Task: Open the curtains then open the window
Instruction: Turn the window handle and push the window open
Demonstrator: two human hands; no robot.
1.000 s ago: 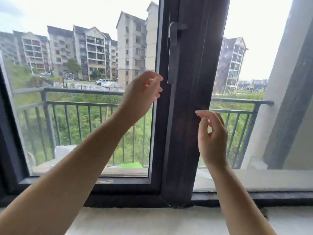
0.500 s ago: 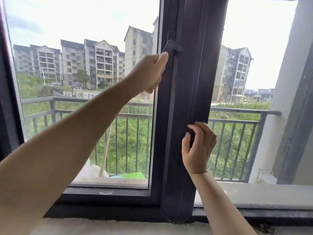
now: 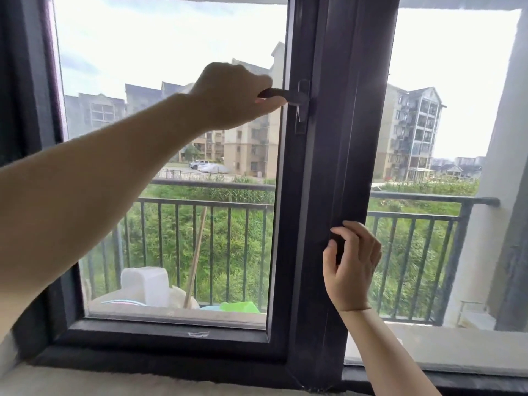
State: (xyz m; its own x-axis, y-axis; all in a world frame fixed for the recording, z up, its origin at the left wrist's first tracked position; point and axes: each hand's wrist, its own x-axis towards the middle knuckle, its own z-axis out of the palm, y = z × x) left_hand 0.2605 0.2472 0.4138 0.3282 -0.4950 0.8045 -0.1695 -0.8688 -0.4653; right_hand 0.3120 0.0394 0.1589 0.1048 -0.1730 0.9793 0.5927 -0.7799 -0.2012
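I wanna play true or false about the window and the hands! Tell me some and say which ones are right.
1. The left hand grips the window handle. True.
2. The handle points straight down. False: it sticks out sideways, to the left.
3. The right hand is on the dark middle frame. True.
4. A curtain covers the glass. False: no curtain hangs over it; buildings and a railing show through.
5. A green thing lies outside by the railing. True.
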